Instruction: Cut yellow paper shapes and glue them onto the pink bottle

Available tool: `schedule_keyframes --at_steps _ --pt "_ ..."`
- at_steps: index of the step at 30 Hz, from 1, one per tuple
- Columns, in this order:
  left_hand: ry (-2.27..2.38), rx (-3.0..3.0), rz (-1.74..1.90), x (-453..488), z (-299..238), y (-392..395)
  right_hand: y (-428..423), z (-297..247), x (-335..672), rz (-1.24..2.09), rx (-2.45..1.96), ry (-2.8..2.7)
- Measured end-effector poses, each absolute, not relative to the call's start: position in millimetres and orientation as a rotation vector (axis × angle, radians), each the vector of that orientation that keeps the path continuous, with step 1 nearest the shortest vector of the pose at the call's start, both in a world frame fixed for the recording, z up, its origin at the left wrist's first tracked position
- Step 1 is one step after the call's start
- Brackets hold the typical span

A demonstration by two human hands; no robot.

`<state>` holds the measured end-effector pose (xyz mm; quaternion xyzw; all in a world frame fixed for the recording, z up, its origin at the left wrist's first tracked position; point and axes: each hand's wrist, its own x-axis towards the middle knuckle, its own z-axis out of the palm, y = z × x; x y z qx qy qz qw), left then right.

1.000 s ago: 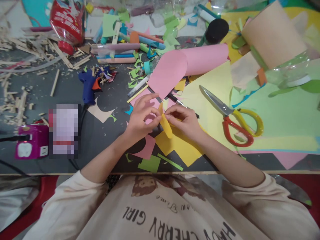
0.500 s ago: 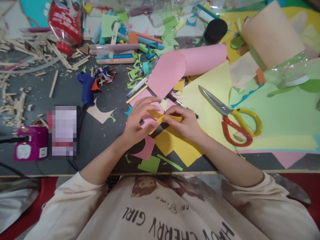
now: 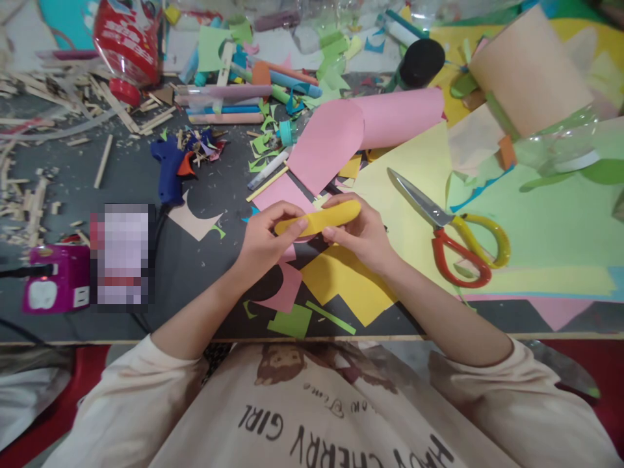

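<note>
Both of my hands hold a small strip of yellow paper point(image 3: 319, 220), rolled into a short tube that lies almost level above the dark table point(image 3: 195, 273). My left hand point(image 3: 266, 242) pinches its left end with curled fingers. My right hand point(image 3: 363, 235) wraps round its right end. Under the hands lie a yellow paper offcut point(image 3: 348, 279) and pink scraps point(image 3: 287, 289).
Red-and-yellow-handled scissors point(image 3: 451, 227) lie open to the right on pale yellow and green sheets. A curled pink sheet point(image 3: 361, 127) sits behind the hands. A blue glue gun point(image 3: 168, 166), a magenta power strip point(image 3: 53, 286), wooden sticks point(image 3: 49, 110), pens and paper scraps crowd the left and back.
The yellow strip hung downward between my fingertips a second ago. Now it is rolled up and held level, with both hands closed round its ends.
</note>
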<state>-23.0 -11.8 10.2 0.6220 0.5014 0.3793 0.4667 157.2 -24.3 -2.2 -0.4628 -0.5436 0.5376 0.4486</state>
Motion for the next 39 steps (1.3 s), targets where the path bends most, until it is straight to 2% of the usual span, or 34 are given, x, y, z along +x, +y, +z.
schedule_keyframes --at_steps 4,14,22,28,39 --pt "1.204 1.458 0.932 -21 12 -13 -25 -1 156 1.492 -1.117 -1.272" --pt "1.139 1.679 0.764 -20 18 -15 -28 5 158 1.47 -1.252 -1.393" --pt "1.134 1.683 0.626 -23 22 -11 -22 4 159 1.379 -1.088 -1.419" --pt "1.255 1.575 0.7 -23 21 -11 -22 1 156 1.39 -1.126 -1.392" --pt "1.177 1.614 0.688 -24 19 -12 -24 4 157 1.376 -1.124 -1.595"
